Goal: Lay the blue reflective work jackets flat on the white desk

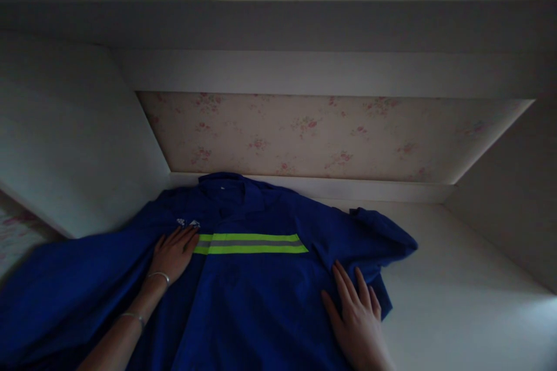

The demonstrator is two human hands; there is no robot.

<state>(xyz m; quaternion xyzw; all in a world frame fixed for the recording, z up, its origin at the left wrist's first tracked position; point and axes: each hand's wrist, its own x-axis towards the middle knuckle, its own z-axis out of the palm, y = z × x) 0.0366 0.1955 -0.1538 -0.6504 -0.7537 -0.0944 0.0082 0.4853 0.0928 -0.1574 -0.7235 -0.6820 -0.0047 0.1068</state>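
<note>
Both hands are lying flat and spread on a blue work shirt (256,290) that is spread front-up across a white surface (456,301) in a recessed nook. Her right hand (359,316) is pressing open-palmed, fingers apart, on the cloth near the shirt's right side, just below where a short sleeve (383,232) is bunching outward. Her left hand (174,252) is resting flat too, fingers reaching toward the end of a yellow-and-grey reflective stripe (252,243) that is running across the chest; thin bracelets (159,275) are circling that wrist and forearm. Neither hand is gripping anything; both are open and well apart. The collar (226,182) is lying against the back edge, beneath a panel of flowered wallpaper (326,133), and the other sleeve (65,284) is trailing off toward the left, over the edge of the surface. To my eye she is smoothing the shirt flat, and the next move would call for drawing the loose left sleeve in over the body while keeping the front from wrinkling. The light is dim, so the small pale mark near the left fingertips is hard to make out.
</note>
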